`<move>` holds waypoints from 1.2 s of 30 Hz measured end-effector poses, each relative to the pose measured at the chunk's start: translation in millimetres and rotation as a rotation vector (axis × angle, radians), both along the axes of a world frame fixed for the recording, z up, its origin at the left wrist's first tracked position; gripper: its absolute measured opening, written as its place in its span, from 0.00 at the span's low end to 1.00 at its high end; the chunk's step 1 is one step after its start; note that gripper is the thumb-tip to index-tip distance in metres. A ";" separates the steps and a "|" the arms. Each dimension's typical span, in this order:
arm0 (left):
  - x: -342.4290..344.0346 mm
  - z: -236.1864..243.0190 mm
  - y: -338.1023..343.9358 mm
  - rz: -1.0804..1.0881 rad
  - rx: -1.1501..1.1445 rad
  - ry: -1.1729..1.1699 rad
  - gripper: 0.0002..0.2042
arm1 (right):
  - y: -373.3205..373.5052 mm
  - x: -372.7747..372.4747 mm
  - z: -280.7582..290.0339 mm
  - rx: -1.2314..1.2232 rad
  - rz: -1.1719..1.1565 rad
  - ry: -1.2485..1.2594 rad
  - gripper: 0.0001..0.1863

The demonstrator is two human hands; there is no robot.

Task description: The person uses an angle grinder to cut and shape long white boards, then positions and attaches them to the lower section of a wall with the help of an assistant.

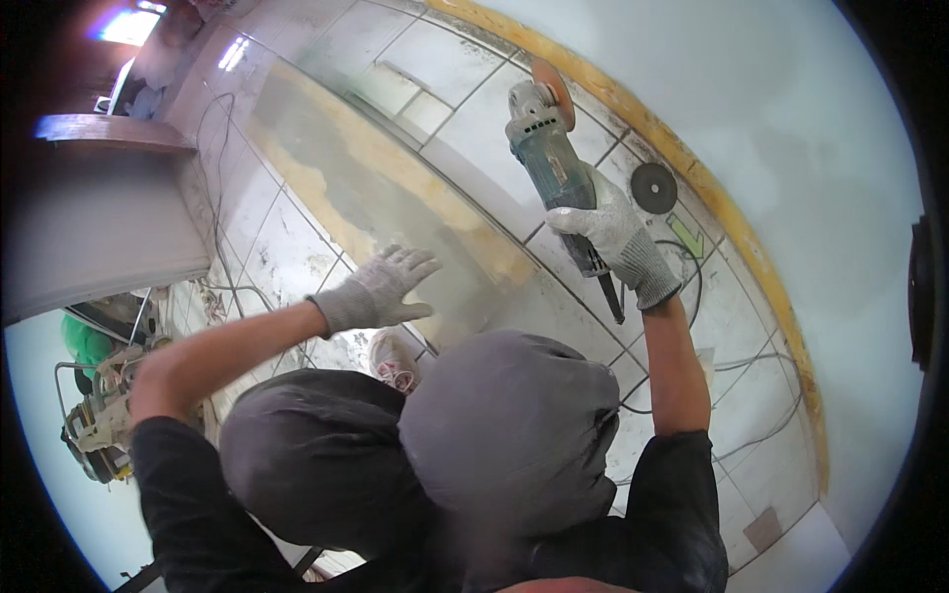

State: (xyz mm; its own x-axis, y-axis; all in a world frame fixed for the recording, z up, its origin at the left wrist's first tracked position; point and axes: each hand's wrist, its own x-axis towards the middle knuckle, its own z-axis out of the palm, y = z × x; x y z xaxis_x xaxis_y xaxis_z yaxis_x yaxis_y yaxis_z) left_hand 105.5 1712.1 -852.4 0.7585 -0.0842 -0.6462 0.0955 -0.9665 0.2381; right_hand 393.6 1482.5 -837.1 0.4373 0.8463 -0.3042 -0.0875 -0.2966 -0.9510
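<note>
In a pale knit glove, my right hand (pixel 615 229) is wrapped round the body of an angle grinder (pixel 554 170). The grinder is held tilted, its reddish-brown disc (pixel 554 94) at the far end near the wall's base and its cord end toward me. My left hand (pixel 381 289), gloved alike, has its fingers spread and holds nothing. Under or just above the near part of a long flat panel (pixel 381 183) it hovers; whether it touches cannot be made out. That panel has a yellowish surface with grey, dusty patches.
A dark round disc (pixel 653 188) lies on the tiled floor beside a green-yellow piece (pixel 685 237). Black cable (pixel 781 361) loops over the tiles at right. A yellow strip (pixel 682 148) edges the white wall. At left are a white panel (pixel 109 232) and equipment with a green item (pixel 87 339).
</note>
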 end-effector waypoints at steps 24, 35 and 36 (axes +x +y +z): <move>-55.8 -152.7 3.9 1.061 0.078 -0.309 0.67 | 169.6 -99.9 -66.0 -0.188 0.335 -0.070 0.31; -59.4 -178.2 5.2 1.054 0.080 -0.343 0.68 | 182.6 -101.4 -78.5 -0.200 0.343 -0.125 0.35; -60.6 -179.3 5.2 1.056 0.076 -0.340 0.68 | 183.6 -101.1 -77.7 -0.199 0.370 -0.136 0.39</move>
State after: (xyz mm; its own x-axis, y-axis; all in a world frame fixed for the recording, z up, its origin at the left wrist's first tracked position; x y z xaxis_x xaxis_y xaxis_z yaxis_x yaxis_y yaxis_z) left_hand 44.9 1717.3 -1031.7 0.5642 0.7394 -0.3673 0.8202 -0.4513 0.3514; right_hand 292.5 1666.1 -914.9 0.1634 0.8843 -0.4375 0.1806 -0.4628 -0.8679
